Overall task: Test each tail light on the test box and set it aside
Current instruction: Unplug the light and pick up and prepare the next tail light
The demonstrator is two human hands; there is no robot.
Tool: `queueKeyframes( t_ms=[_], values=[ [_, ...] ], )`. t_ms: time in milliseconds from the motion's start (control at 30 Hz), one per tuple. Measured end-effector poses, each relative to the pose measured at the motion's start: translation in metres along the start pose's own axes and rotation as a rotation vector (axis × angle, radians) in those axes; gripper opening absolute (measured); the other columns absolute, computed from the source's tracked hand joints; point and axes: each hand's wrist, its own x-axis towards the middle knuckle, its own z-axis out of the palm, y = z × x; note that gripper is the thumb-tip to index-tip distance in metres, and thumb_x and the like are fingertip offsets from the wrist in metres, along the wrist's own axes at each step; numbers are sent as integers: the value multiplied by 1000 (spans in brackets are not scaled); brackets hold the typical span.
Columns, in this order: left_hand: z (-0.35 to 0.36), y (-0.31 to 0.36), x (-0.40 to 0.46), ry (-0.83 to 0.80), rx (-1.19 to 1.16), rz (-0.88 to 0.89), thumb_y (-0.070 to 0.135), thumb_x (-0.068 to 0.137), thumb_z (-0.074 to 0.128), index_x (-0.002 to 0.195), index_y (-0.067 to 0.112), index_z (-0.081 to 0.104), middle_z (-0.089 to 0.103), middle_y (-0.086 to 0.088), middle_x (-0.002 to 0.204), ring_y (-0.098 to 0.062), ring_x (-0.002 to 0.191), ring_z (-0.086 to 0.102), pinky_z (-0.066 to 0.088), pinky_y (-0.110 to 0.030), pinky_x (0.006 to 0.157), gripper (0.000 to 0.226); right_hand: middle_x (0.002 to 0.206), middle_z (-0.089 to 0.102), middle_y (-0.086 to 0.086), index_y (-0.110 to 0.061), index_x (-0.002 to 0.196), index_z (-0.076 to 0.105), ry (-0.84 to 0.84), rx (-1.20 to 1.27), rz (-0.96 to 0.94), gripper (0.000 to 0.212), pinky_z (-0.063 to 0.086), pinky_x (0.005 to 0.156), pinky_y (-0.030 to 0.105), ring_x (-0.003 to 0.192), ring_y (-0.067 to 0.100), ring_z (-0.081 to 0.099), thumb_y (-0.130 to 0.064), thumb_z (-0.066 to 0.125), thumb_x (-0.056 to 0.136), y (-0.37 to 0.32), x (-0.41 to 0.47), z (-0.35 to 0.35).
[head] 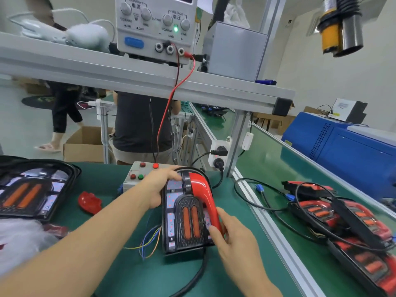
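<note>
Left hand (pixel 159 189) grips the top-left edge of the black-framed tail light with twin orange reflector bars (pixel 188 217), which lies flat on the green bench mat (pixel 120 264) just in front of the grey test box with red and green buttons (pixel 139 174). Right hand (pixel 233 236) pinches the lower end of the glossy red curved lens strip (pixel 205 198) along the light's right side. Thin coloured wires (pixel 150 243) trail left. Judgement: hold the frame steady, keep the wires unpinched, watch every segment before setting aside. Tested lights pile (pixel 342 224) sits well right.

Bright, even indoor light, soft shadows; wide-angle bending and blur toward edges
</note>
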Motion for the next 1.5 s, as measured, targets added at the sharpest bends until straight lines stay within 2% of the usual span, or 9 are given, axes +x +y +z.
queueKeyframes(
  t_ms=[100, 300, 533, 600, 667, 767, 967, 1200, 1500],
  values=[
    [-10, -13, 3, 28, -43, -48, 8, 88, 53, 71, 8, 66, 70, -10, 61, -21, 46, 65, 53, -24, 43, 21, 97, 53, -15, -45, 142, 36, -34, -28, -23, 45, 43, 84, 24, 91, 6, 52, -41, 46, 98, -1, 5, 5],
    [-19, -16, 5, -64, -111, -105, 35, 72, 74, 72, 6, 77, 74, -15, 81, -26, 63, 71, 58, -32, 56, 28, 97, 45, -15, -37, 149, 26, -64, -122, -118, 49, 40, 81, 23, 92, 7, 48, -43, 37, 101, -3, 7, 8],
    [-13, -8, 5, -68, 10, -115, 27, 52, 81, 86, 5, 71, 74, -15, 79, -25, 61, 70, 58, -32, 60, 42, 102, 38, -15, -32, 149, 27, -114, -313, -101, 54, 39, 78, 23, 101, 8, 45, -50, 37, 99, -7, 7, 11],
    [-13, -7, 5, -70, 9, -118, 25, 52, 81, 86, 6, 71, 74, -15, 79, -25, 61, 70, 58, -32, 60, 40, 105, 38, -20, -38, 137, 39, -64, -105, -18, 51, 39, 77, 20, 98, 2, 47, -49, 56, 90, -4, 7, 11],
    [-14, -7, 6, -85, 5, -116, 24, 52, 81, 85, 6, 72, 74, -16, 81, -25, 62, 70, 58, -32, 60, 39, 118, 49, -22, -35, 129, 43, -140, 353, 247, 52, 44, 87, 19, 105, -4, 53, -36, 71, 85, -2, 10, 10],
    [-13, -8, 7, -115, 23, -114, 24, 51, 82, 90, 5, 72, 74, -16, 87, -26, 67, 71, 58, -33, 65, 44, 111, 73, -2, -17, 119, 63, -390, 805, 428, 32, 53, 93, 31, 104, 16, 68, -14, 68, 88, 2, 12, 9],
    [-9, -11, 5, -111, 58, -139, 26, 51, 82, 87, 5, 72, 74, -14, 81, -25, 61, 70, 57, -31, 56, 43, 97, 76, 6, -11, 104, 72, -375, 833, 466, 16, 57, 76, 26, 87, 19, 72, -9, 65, 90, -1, 11, 3],
    [-9, -16, -1, -120, 64, -133, 27, 47, 84, 88, 7, 73, 74, -15, 83, -25, 62, 70, 58, -32, 59, 46, 97, 76, 9, -7, 106, 71, -410, 864, 507, 20, 56, 76, 22, 92, 24, 73, -6, 67, 87, -5, 5, -2],
    [-6, -18, -5, -54, 72, -134, 22, 72, 80, 94, 6, 70, 74, -14, 78, -24, 58, 69, 55, -29, 50, 29, 97, 76, 10, -7, 104, 72, -355, 865, 561, 19, 54, 94, 40, 96, 29, 71, -6, 69, 85, -9, 1, 2]
  ],
)
